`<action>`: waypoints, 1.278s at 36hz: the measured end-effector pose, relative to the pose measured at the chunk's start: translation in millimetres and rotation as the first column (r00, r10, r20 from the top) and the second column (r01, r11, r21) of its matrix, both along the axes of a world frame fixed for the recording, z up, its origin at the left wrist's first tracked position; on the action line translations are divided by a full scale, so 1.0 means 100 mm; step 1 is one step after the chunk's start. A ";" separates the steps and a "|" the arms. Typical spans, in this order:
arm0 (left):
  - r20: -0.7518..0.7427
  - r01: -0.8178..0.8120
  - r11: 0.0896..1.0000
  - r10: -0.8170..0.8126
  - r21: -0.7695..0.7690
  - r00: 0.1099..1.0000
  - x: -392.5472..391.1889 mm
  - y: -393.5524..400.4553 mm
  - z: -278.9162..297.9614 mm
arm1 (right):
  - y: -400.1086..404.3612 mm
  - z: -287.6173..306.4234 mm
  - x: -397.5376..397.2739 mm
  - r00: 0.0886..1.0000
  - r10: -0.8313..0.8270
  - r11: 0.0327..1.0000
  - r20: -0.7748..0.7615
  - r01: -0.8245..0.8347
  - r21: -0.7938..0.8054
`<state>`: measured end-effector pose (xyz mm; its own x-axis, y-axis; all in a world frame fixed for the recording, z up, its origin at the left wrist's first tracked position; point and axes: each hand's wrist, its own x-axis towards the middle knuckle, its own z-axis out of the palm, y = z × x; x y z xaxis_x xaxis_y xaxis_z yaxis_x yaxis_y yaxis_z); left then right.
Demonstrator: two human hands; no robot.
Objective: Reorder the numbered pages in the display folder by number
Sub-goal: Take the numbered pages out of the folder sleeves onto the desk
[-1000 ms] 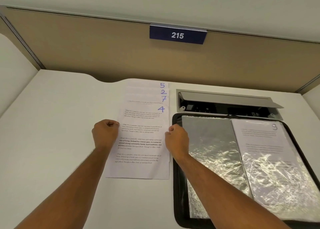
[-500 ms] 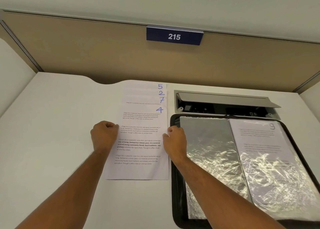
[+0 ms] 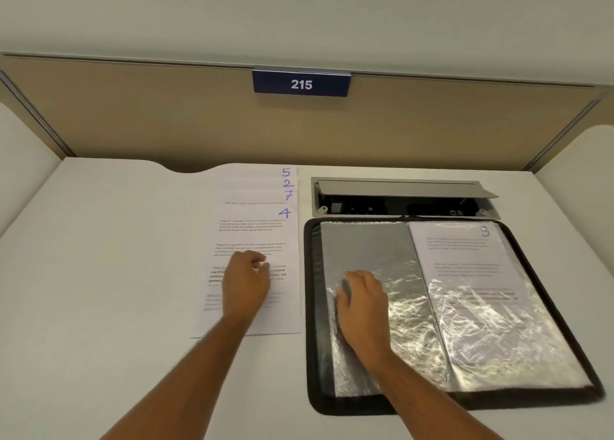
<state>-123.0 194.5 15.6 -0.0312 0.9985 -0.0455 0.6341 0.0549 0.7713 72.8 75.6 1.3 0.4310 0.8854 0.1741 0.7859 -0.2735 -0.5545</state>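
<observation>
A fanned stack of white pages (image 3: 252, 226) lies on the desk, showing the numbers 5, 2, 7 and, on top, 4. To its right an open black display folder (image 3: 312, 306) has an empty shiny sleeve (image 3: 365, 250) on the left and page 9 (image 3: 465, 260) in the right sleeve. My left hand (image 3: 246, 283) hovers over or rests on page 4 with fingers loosely curled, holding nothing. My right hand (image 3: 360, 296) lies on the empty left sleeve, fingers spread; it is blurred.
A grey cable box (image 3: 402, 197) with its lid raised sits in the desk just behind the folder. A tan partition with a blue sign 215 (image 3: 301, 83) closes off the back. White side panels flank the desk.
Both hands let go of the edges of page 4. My left hand moved right over the page; my right hand moved right onto the folder's empty left sleeve.
</observation>
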 end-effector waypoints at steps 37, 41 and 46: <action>0.073 0.485 0.869 -0.479 -0.104 0.875 1.90 -2.01 0.19 | -2.02 -0.18 1.88 0.900 -0.330 0.928 0.285 0.365 -0.078; 0.164 0.416 0.899 -0.394 -0.139 0.905 1.91 -1.99 0.29 | -1.89 -0.09 1.62 0.980 -0.136 0.990 0.142 0.128 0.064; 0.273 0.291 0.945 -0.244 -0.149 0.931 1.87 -1.89 0.43 | -1.73 -0.02 1.23 0.952 0.223 0.949 0.210 -0.262 0.178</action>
<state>64.5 5.8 58.2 0.2717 0.9414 -0.2000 0.4353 0.0651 0.8979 195.4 -97.1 -0.4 0.1508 0.8969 0.4157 0.9080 0.0405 -0.4170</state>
